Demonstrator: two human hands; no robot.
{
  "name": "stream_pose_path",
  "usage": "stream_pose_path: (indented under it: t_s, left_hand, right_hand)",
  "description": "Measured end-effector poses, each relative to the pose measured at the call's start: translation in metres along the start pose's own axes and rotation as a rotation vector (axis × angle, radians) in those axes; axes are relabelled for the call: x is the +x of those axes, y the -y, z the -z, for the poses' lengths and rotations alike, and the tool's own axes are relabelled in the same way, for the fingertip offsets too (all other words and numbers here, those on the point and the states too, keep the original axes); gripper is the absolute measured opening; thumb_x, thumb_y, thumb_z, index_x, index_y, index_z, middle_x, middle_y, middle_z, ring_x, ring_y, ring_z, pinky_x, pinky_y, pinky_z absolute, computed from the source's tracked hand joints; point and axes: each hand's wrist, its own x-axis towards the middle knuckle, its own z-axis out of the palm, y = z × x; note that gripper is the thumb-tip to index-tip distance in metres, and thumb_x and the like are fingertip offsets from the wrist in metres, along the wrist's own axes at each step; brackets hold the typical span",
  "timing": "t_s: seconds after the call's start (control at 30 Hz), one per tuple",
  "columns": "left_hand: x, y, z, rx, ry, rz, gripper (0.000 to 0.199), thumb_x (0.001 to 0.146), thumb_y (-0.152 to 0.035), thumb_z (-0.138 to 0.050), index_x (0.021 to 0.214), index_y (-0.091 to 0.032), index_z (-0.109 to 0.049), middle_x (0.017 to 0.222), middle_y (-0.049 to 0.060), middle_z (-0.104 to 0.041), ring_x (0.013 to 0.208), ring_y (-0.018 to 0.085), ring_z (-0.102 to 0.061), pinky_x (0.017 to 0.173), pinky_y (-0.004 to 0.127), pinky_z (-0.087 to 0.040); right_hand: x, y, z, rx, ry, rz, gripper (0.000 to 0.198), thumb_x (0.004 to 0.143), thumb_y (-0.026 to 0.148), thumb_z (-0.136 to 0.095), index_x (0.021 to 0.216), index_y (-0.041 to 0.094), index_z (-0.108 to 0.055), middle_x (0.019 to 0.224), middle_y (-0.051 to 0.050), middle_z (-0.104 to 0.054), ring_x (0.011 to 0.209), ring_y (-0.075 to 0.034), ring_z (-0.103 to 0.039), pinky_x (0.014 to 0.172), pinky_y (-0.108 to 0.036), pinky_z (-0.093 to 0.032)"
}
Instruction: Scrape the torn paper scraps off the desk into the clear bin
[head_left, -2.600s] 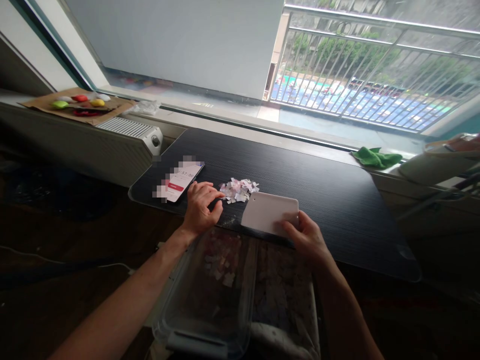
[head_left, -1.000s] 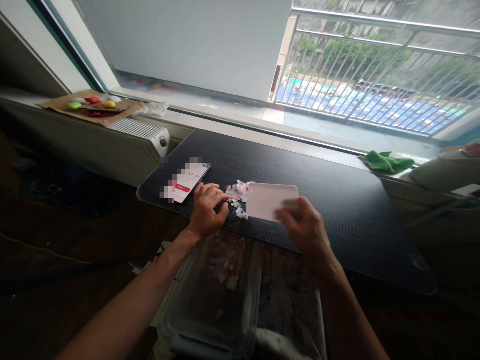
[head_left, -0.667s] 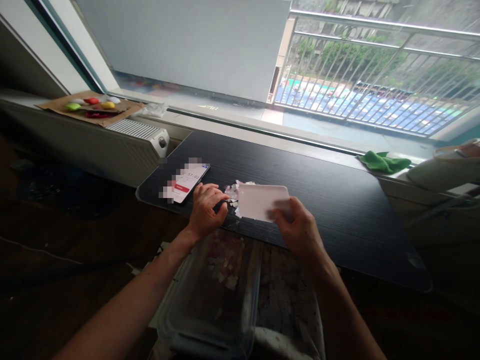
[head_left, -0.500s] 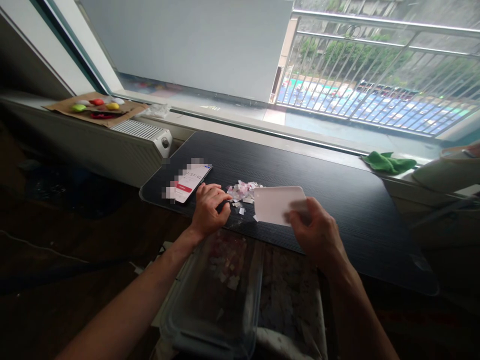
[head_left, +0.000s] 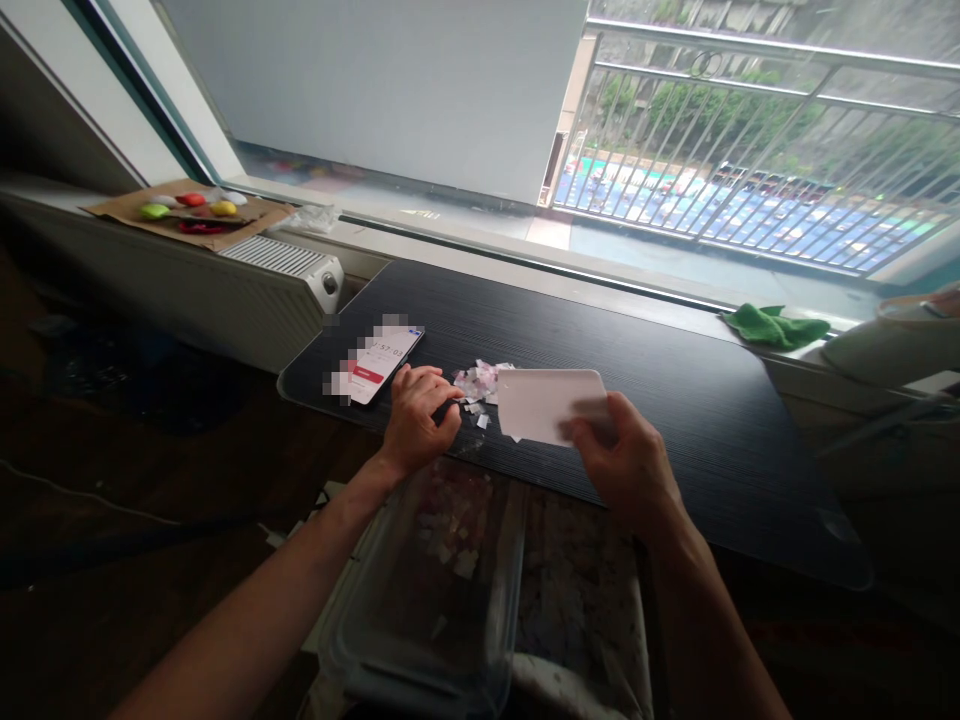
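My right hand (head_left: 626, 450) grips a white plastic scraper (head_left: 544, 403), thin and slightly see-through, by its right end. The scraper stands tilted over the black table (head_left: 660, 400), its left edge against a heap of small paper scraps (head_left: 480, 380), part of which it hides. On the left of the heap, my left hand (head_left: 424, 410) rests at the table edge, fingers bent and a little apart, thumb toward the scraps, nothing held. Below the table edge stands a clear plastic box (head_left: 420, 655) with more scraps inside.
A phone (head_left: 379, 362) showing a timer lies left of my left hand. Beyond are a radiator (head_left: 285, 262), brown paper (head_left: 259, 225) with coloured lumps, and a green cloth (head_left: 776, 325) on the sill. A patterned cloth-like surface (head_left: 585, 600) lies right of the box.
My right hand has moved the scraper slightly left, toward the heap of paper scraps, covering a little more of it. The left hand stays in place.
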Motion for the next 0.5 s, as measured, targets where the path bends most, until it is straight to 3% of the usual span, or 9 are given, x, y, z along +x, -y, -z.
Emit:
stream_pose_path:
  t_s: [0.23, 0.5]
  left_hand:
    - [0.0, 0.001, 0.0, -0.015, 0.0, 0.015, 0.017, 0.081, -0.024, -0.051, 0.083, -0.021, -0.067, 0.083, 0.003, -0.068, 0.104, 0.027, -0.058, 0.106, 0.052, -0.033]
    - [0.001, -0.003, 0.002, 0.005, 0.033, 0.04, 0.017, 0.08, -0.024, -0.051, 0.083, -0.023, -0.068, 0.083, 0.002, -0.068, 0.105, 0.026, -0.059, 0.109, 0.05, -0.03]
  right_hand:
    - [0.003, 0.003, -0.012, 0.013, 0.087, 0.067, 0.015, 0.083, 0.032, -0.052, 0.093, 0.023, -0.059, 0.076, -0.003, -0.072, 0.067, -0.02, -0.066, 0.062, -0.029, -0.047]
    - [0.002, -0.012, 0.018, -0.057, 0.026, -0.042, 0.021, 0.08, 0.039, -0.056, 0.094, 0.024, -0.06, 0.081, -0.005, -0.074, 0.071, -0.023, -0.069, 0.067, -0.034, -0.049]
